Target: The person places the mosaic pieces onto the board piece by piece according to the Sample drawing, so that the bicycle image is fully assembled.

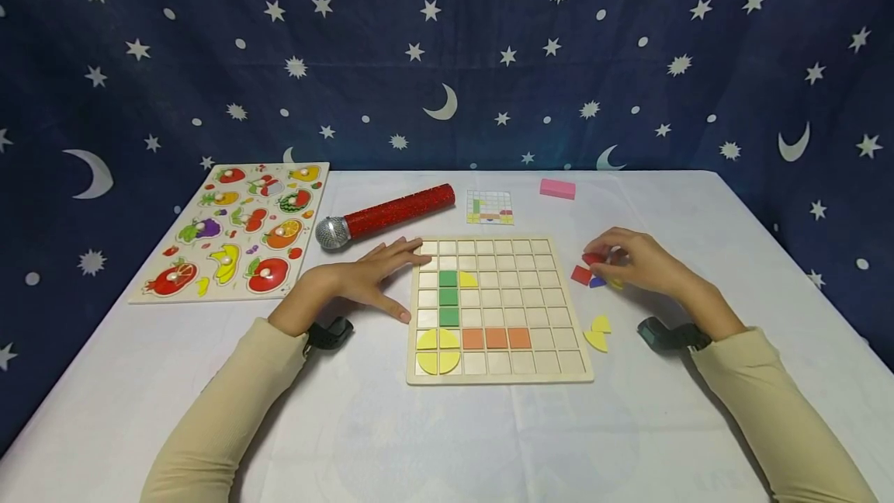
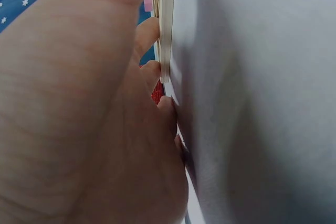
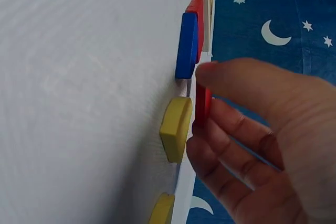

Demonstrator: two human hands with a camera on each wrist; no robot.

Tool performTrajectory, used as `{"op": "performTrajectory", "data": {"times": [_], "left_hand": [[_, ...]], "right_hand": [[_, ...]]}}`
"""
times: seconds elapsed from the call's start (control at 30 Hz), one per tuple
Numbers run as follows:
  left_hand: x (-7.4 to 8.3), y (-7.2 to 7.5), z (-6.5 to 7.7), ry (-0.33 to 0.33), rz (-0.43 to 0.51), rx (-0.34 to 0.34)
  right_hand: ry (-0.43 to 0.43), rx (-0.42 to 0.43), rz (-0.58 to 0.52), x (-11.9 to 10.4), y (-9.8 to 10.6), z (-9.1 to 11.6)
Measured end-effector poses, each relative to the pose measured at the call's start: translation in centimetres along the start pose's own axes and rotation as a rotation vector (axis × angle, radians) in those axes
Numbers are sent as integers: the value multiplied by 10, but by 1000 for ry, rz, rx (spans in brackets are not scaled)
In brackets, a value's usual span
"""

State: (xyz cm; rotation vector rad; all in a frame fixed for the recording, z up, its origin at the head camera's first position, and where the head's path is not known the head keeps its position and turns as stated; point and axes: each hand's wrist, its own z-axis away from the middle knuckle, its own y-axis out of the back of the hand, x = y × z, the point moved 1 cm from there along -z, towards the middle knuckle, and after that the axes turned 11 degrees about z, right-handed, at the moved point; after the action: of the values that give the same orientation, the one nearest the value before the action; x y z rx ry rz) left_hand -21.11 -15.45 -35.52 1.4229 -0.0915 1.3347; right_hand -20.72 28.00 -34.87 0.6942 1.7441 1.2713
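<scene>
My left hand (image 1: 370, 274) rests with spread fingers along the left edge of a wooden grid board (image 1: 499, 379). Set in the grid are a column of green squares (image 1: 448, 296), a row of orange squares (image 1: 496, 338), a circle of yellow quarter pieces (image 1: 438, 352) and a single yellow quarter (image 1: 468, 279). Right of the board, my right hand (image 1: 632, 254) pinches a red piece (image 3: 202, 103) between thumb and fingers. Close by lie a red square (image 1: 581, 275), a blue piece (image 3: 187, 45) and a yellow piece (image 3: 176, 129), partly hidden by the hand in the head view.
Two yellow quarters (image 1: 597, 338) lie near the board's right edge. Behind it are a small pattern card (image 1: 490, 216), a pink block (image 1: 557, 189) and a red microphone (image 1: 398, 209). A fruit puzzle board (image 1: 233, 235) is at the left; a starry cloth (image 1: 447, 60) hangs behind.
</scene>
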Motion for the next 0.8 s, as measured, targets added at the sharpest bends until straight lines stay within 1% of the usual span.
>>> {"op": "performTrajectory", "data": {"times": [0.27, 0.47, 0.63, 0.8], "left_hand": [[-1, 0, 0, 2, -3, 3], [-1, 1, 1, -20, -7, 2], [-2, 2, 1, -46, -14, 4], [-2, 1, 0, -32, 3, 0]], "right_hand": [[53, -7, -61, -3, -1, -1], [108, -47, -124, -16, 5, -2], [150, -101, -149, -33, 5, -3], [227, -179, -161, -49, 0, -5]]}}
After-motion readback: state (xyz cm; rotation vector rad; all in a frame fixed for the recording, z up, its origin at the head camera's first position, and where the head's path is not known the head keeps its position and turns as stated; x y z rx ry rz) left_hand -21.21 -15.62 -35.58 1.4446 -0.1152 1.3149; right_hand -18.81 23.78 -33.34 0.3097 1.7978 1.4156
